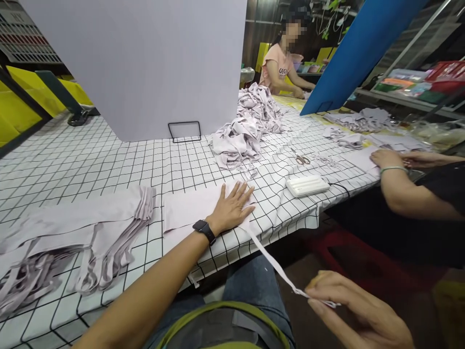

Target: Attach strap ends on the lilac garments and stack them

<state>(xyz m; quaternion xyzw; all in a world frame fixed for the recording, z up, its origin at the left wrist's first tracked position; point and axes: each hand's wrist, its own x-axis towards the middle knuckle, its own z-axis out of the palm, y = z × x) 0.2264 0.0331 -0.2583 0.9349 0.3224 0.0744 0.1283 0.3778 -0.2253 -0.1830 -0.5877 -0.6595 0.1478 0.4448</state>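
My left hand [232,207], with a black watch on the wrist, lies flat with fingers spread on a pale lilac fabric piece [185,208] near the table's front edge. From that piece a narrow fabric strap [271,259] runs taut past the edge, down to the right. My right hand [358,310] pinches the strap's far end between thumb and fingers, over the floor beside my lap. Loose thread shows at the pinched end. To the left lies a layered stack of similar lilac pieces [90,213], their straps hanging in loops toward me.
A heap of lilac fabric [250,126] lies behind. Scissors [301,157] and a white corded device [307,185] rest to the right. A grey panel [156,63] and a blue panel [356,53] stand on the checked tablecloth [145,160]. Co-workers sit at right and at the back.
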